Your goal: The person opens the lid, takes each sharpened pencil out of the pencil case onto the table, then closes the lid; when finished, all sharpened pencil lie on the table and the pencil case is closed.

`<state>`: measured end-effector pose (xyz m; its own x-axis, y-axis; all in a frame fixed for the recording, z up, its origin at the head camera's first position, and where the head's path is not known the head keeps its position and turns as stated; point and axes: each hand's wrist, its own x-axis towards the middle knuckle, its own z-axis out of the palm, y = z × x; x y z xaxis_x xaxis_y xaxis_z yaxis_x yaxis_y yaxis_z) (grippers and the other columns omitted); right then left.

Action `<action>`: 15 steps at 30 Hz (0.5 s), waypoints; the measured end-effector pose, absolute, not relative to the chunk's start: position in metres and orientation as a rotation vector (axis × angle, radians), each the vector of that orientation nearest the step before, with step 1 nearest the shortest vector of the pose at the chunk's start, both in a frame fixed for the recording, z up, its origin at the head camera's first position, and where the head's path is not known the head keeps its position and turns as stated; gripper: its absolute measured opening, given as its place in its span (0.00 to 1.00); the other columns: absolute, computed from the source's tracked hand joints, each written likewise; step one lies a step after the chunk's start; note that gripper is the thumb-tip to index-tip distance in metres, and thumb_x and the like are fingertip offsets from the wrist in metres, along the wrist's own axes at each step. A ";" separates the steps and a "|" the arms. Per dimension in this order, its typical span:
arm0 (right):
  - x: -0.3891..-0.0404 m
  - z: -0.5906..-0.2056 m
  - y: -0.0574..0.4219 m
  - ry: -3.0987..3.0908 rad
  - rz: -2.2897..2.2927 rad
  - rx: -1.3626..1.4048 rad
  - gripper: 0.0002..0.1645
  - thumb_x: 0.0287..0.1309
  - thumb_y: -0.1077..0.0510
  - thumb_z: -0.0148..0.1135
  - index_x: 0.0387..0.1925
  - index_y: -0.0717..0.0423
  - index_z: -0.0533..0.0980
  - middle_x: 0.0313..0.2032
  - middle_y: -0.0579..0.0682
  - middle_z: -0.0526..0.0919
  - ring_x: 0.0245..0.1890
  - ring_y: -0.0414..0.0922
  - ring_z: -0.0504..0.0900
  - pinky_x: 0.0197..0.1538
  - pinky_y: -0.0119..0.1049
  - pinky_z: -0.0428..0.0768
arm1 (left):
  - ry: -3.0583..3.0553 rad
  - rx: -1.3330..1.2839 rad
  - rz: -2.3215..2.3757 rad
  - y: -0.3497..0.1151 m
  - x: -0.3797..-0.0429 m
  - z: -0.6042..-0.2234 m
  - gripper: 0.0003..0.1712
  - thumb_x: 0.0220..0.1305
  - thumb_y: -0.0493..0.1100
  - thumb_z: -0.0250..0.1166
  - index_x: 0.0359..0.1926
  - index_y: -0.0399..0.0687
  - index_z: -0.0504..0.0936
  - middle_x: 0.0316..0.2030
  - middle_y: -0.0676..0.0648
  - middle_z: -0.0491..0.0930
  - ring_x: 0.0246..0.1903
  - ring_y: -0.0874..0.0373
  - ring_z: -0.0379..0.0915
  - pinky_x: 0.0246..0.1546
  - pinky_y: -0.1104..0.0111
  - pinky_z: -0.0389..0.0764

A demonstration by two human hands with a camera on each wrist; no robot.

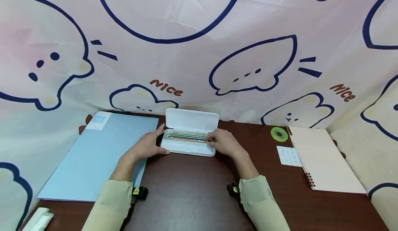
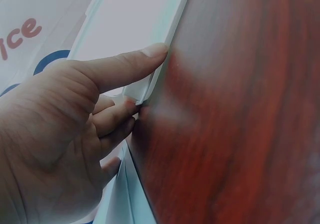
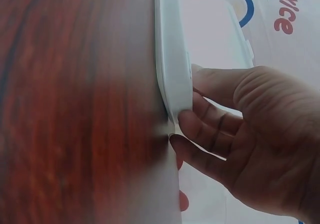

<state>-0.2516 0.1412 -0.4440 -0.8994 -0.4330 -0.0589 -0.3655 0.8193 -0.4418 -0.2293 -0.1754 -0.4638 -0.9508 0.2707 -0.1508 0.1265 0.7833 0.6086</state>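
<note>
In white case [image 1: 187,149]: left-to-right pencils [image 1: 186,136]; at right ends, right hand [image 1: 225,142], fingers curled, hold unclear; left hand [image 1: 147,144] wide, gripping case.

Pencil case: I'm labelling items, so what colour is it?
The pencil case is white; the head view shows it best.

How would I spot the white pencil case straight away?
Look to the far side of the dark brown table, between the left hand and right hand. The white case lies open there, lid raised. Unlike the blue folder and spiral notebook, it holds slim pencils.
</note>
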 end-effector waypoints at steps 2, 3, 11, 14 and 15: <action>-0.251 -0.445 0.141 2.851 -0.657 -0.610 0.05 0.62 0.58 0.70 0.39 0.46 0.87 0.36 0.42 0.85 0.36 0.39 0.78 0.42 0.36 0.80 | 2.744 0.323 0.907 -0.174 -0.230 -0.463 0.66 0.54 0.56 0.78 0.81 0.43 0.47 0.76 0.37 0.60 0.74 0.28 0.52 0.71 0.36 0.60; -0.251 -0.445 0.141 2.851 -0.666 -0.599 0.04 0.62 0.58 0.70 0.38 0.46 0.87 0.36 0.42 0.85 0.35 0.39 0.78 0.42 0.36 0.79 | 2.743 0.327 0.903 -0.174 -0.230 -0.463 0.66 0.54 0.56 0.78 0.81 0.43 0.46 0.76 0.37 0.60 0.74 0.28 0.52 0.71 0.36 0.60; -0.249 -0.442 0.148 2.858 -0.727 -0.588 0.07 0.65 0.55 0.67 0.43 0.46 0.88 0.41 0.43 0.89 0.40 0.40 0.83 0.46 0.39 0.82 | 2.725 0.320 0.913 -0.173 -0.229 -0.462 0.67 0.54 0.57 0.78 0.81 0.44 0.44 0.76 0.36 0.60 0.75 0.26 0.48 0.72 0.34 0.57; -0.250 -0.438 0.151 2.872 -0.780 -0.591 0.10 0.67 0.54 0.66 0.45 0.48 0.88 0.44 0.44 0.89 0.43 0.41 0.84 0.49 0.41 0.83 | 2.726 0.315 0.922 -0.174 -0.228 -0.461 0.67 0.54 0.56 0.78 0.81 0.44 0.44 0.76 0.35 0.60 0.74 0.25 0.47 0.71 0.33 0.57; -0.250 -0.437 0.152 2.875 -0.796 -0.590 0.10 0.67 0.53 0.65 0.46 0.48 0.88 0.44 0.44 0.89 0.43 0.41 0.83 0.49 0.41 0.83 | 2.725 0.311 0.927 -0.175 -0.227 -0.461 0.67 0.54 0.56 0.78 0.81 0.45 0.44 0.76 0.35 0.60 0.75 0.25 0.47 0.71 0.33 0.57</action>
<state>-0.2500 0.1521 -0.4371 -0.9199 -0.3921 0.0060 -0.3393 0.7883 -0.5133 -0.2274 -0.1747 -0.4611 -0.9470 0.2772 -0.1624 0.1207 0.7754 0.6198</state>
